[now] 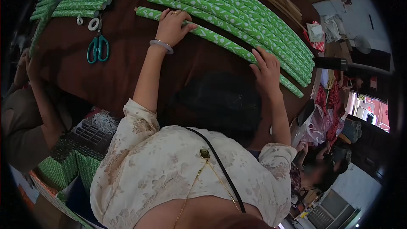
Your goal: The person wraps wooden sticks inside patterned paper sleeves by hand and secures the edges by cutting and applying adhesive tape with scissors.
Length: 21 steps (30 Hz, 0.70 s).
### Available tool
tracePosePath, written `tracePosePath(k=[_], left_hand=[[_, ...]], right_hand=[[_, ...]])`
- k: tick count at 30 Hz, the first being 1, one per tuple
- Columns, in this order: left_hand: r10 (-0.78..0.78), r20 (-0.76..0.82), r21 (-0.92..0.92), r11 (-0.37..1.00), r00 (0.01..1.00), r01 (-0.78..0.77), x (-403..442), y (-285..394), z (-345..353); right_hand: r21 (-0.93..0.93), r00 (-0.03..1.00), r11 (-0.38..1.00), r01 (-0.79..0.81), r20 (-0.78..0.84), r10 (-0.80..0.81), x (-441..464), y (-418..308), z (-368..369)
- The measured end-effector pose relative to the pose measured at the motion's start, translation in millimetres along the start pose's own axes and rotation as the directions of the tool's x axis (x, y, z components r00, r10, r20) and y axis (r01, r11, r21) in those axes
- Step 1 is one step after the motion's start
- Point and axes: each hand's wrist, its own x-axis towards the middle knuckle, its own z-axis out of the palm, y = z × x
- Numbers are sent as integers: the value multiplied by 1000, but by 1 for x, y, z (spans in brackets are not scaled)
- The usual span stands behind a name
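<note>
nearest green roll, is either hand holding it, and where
The left hand lies on the nearest green roll toward its left end, the right hand toward its right. Whether either grips or only presses cannot be told.

Green roll (220,41): partly hidden by left hand (173,24) | distant person (313,174): blurred

Both arms (148,74) stretch forward from the chest (190,157) — left hand (170,29) palm down, fingers (183,15) bent; right hand (269,68) spread, thumb (255,70) apart.
</note>
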Motion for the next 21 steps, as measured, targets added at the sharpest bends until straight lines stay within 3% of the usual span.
tracePosePath(k=[3, 6, 10, 12, 14, 16, 17, 20, 21], left_hand=[[16, -34, -30, 999, 999, -17, 0, 1, -1], [1, -14, -30, 1000, 1000, -1, 1, 2, -3], [34, -44, -42, 998, 998, -36, 0, 1, -2], [24, -31, -45, 999, 999, -25, 0, 1, -1], [9, -13, -27, 1000, 1000, -9, 2, 2, -2], [19, -8, -37, 999, 1000, -19, 2, 3, -2], [12, -9, -39, 999, 1000, -12, 2, 2, -1], [32, -8, -21, 999, 999, -32, 3, -2, 1], [34, -23, -4, 999, 999, -34, 3, -1, 1]], right_hand=[[-63, 998, 996, 62, 12, -62, 24, -12, 13], [-178, 966, 968, 175, 220, -134, 33, -14, 30], [-281, 960, 925, 256, 187, -209, 32, -15, 34], [-473, 916, 789, 392, 277, -289, 31, -17, 27], [-446, 906, 790, 420, 250, -340, 22, -13, 35], [-178, 853, 845, 504, 258, -454, 15, -10, 35], [-238, 836, 806, 542, 248, -489, 10, -10, 32], [-367, 889, 813, 452, 111, -444, -10, -3, 31], [-346, 947, 885, 312, 46, -317, -14, -3, 30]])
